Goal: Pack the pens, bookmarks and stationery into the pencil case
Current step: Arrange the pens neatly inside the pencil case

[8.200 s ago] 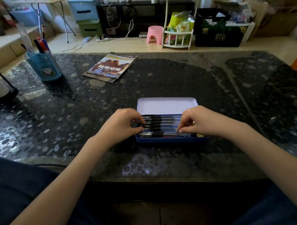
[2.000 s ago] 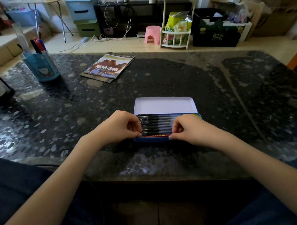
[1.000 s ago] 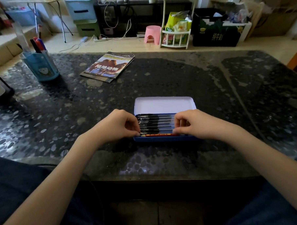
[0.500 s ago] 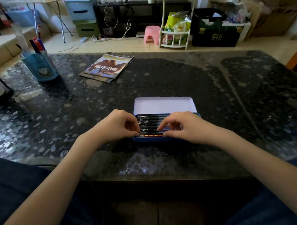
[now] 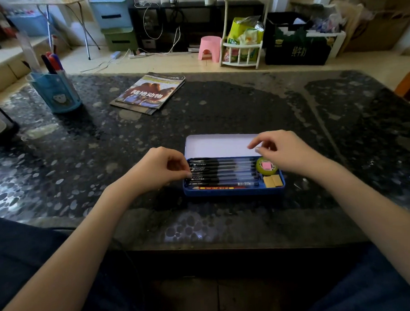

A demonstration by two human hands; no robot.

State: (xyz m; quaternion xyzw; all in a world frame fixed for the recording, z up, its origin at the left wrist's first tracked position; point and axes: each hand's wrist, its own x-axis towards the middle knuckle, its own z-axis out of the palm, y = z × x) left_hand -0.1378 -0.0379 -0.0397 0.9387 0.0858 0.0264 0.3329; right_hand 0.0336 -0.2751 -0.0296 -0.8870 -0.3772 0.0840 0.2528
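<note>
The left hand (image 5: 157, 171) rests curled at the pencil case (image 5: 233, 192), fingertips touching the pens (image 5: 223, 172) (black, side by side). The right hand (image 5: 286, 151) hovers loosely curled above it, holding nothing.

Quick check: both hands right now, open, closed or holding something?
Left hand: fingers curled at the left ends of the pens; grip cannot be told.
Right hand: open, loosely curled above the pencil case, holding nothing.

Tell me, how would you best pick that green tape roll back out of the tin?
Probably from straight above, pinching the tape roll across its outer rim. It lies flat in the pencil case, crowded by the pens on one side and the tin wall on the other, so a sideways approach looks blocked.
</note>
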